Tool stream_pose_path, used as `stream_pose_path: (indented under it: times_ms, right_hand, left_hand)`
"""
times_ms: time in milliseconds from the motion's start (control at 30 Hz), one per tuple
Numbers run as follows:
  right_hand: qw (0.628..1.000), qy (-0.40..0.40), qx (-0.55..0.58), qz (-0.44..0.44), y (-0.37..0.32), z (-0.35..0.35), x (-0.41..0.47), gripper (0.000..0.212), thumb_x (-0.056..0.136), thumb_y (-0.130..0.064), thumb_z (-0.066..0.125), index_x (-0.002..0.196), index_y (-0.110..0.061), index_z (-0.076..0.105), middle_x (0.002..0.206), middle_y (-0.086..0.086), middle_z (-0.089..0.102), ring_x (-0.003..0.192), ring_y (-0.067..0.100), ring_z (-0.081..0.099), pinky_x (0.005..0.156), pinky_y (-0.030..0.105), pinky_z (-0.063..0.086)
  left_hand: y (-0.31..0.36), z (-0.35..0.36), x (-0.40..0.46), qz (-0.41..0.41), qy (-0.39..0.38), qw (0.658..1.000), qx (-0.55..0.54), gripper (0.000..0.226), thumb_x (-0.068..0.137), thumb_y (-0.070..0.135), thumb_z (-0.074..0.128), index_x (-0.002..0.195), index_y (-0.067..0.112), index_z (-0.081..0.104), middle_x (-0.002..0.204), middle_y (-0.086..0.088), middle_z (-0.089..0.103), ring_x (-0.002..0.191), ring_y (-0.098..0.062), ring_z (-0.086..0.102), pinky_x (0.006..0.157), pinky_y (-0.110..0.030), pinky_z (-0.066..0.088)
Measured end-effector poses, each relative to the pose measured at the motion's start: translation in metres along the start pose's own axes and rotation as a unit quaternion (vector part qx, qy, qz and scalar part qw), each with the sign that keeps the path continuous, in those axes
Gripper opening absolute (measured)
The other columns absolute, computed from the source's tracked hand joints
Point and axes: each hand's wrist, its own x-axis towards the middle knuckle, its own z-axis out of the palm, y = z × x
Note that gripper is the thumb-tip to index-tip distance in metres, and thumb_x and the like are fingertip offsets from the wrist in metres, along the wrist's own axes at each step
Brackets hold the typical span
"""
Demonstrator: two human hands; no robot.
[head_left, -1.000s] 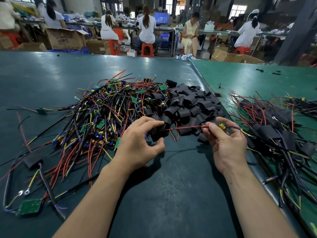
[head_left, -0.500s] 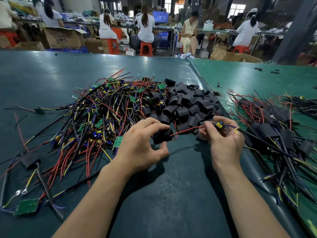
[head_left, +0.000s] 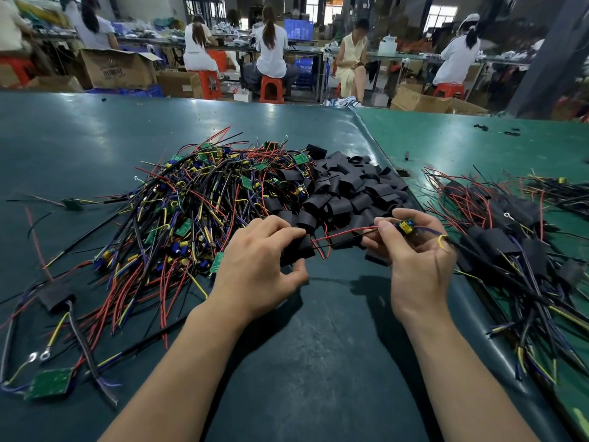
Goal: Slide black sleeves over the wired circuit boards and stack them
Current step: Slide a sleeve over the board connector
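Worktop (head_left: 302, 362) of dark green matting sits in a workshop hall where people on orange stools (head_left: 271, 89) work at far benches. Print on a cardboard box (head_left: 118, 70) is unreadable. Left hand (head_left: 258, 266) pinches a black sleeve (head_left: 299, 248), its grip curled round it; right hand (head_left: 417, 263) pinches a wired circuit board (head_left: 404, 226), red wire (head_left: 344, 233) spanning between them. Since half a second ago the hands barely shifted. Unsleeved boards (head_left: 191, 212) and loose sleeves (head_left: 353, 189) lie beyond; finished ones (head_left: 510, 237) lie to the right.
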Motion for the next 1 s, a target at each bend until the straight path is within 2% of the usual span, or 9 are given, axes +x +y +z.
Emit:
stream_pose_path:
  times_ms: [200,300,367,467,533,633,767,933,1000]
  right_hand:
    - [0.984,-0.094,0.053,0.144,0.002,0.009,-0.008,0.007,0.092,-0.007,0.062,0.087,-0.011,0.065,0.081,0.011,0.073,0.069,0.023,0.072,0.062,0.028,0.059]
    - [0.973,-0.124,0.051,0.187,0.006,0.011,-0.009,0.028,0.102,-0.012,0.043,0.09,-0.008,0.068,0.086,0.011,0.071,0.079,0.025,0.071,0.069,0.033,0.06]
    - [0.973,-0.135,0.03,0.184,0.006,0.01,-0.009,0.037,0.104,-0.015,0.039,0.09,-0.009,0.072,0.083,0.007,0.07,0.082,0.024,0.069,0.075,0.034,0.059]
    - [0.976,-0.16,-0.073,0.126,0.007,0.006,-0.009,0.026,0.102,-0.017,0.049,0.097,-0.016,0.074,0.086,0.004,0.073,0.084,0.018,0.067,0.081,0.03,0.056]
    - [0.977,-0.156,-0.118,0.084,0.006,0.003,-0.008,0.017,0.096,-0.013,0.06,0.098,-0.02,0.075,0.083,0.0,0.073,0.076,0.011,0.064,0.07,0.021,0.053]
    - [0.982,-0.138,-0.065,0.109,0.003,0.003,-0.008,0.014,0.086,-0.008,0.069,0.09,-0.02,0.075,0.075,0.002,0.07,0.063,0.014,0.06,0.058,0.02,0.049]
    - [0.979,-0.127,-0.016,0.161,0.001,0.005,-0.01,0.012,0.087,-0.006,0.067,0.084,-0.016,0.073,0.071,0.007,0.07,0.055,0.017,0.064,0.052,0.022,0.053]
    - [0.97,-0.136,0.007,0.2,0.001,0.007,-0.01,0.005,0.085,-0.007,0.067,0.085,-0.008,0.072,0.069,0.007,0.07,0.055,0.016,0.066,0.053,0.021,0.054]
    - [0.967,-0.139,0.015,0.211,0.0,0.008,-0.011,0.01,0.08,-0.01,0.069,0.088,-0.005,0.07,0.07,0.007,0.071,0.058,0.018,0.068,0.054,0.021,0.055]
  left_hand:
    - [0.006,0.003,0.0,0.019,0.0,0.999,-0.028,0.039,0.074,0.021,0.072,0.112,0.01,0.072,0.103,-0.003,0.067,0.093,-0.026,0.063,0.082,-0.044,0.052]
    - [0.007,0.002,0.001,0.026,0.003,0.999,-0.038,0.038,0.074,0.02,0.071,0.111,0.01,0.071,0.105,-0.002,0.068,0.096,-0.026,0.065,0.083,-0.044,0.052]
    - [0.008,0.001,0.001,0.023,0.006,0.999,-0.043,0.038,0.075,0.02,0.07,0.113,0.012,0.071,0.107,0.0,0.069,0.098,-0.025,0.065,0.086,-0.043,0.05]
    - [0.009,0.001,0.001,0.026,-0.002,0.998,-0.053,0.038,0.076,0.017,0.074,0.113,0.013,0.07,0.108,0.002,0.07,0.1,-0.023,0.065,0.088,-0.045,0.049]
    - [0.009,0.001,0.0,0.023,-0.01,0.999,-0.047,0.039,0.077,0.019,0.074,0.115,0.015,0.069,0.11,0.003,0.071,0.101,-0.022,0.066,0.089,-0.044,0.048]
    - [0.008,0.001,0.0,0.024,-0.023,0.999,-0.035,0.04,0.079,0.023,0.071,0.118,0.017,0.068,0.111,0.005,0.072,0.1,-0.02,0.067,0.088,-0.041,0.046]
    - [0.009,0.001,0.0,0.043,-0.052,0.996,-0.061,0.044,0.082,0.021,0.072,0.125,0.019,0.063,0.113,0.005,0.07,0.102,-0.018,0.066,0.088,-0.041,0.05]
    - [0.01,0.001,-0.001,0.046,-0.052,0.993,-0.091,0.043,0.083,0.02,0.071,0.125,0.022,0.061,0.11,0.007,0.069,0.1,-0.015,0.066,0.087,-0.04,0.052]
    - [0.01,0.002,0.0,0.042,-0.048,0.993,-0.102,0.039,0.084,0.018,0.07,0.122,0.021,0.061,0.108,0.008,0.068,0.1,-0.013,0.065,0.087,-0.04,0.052]
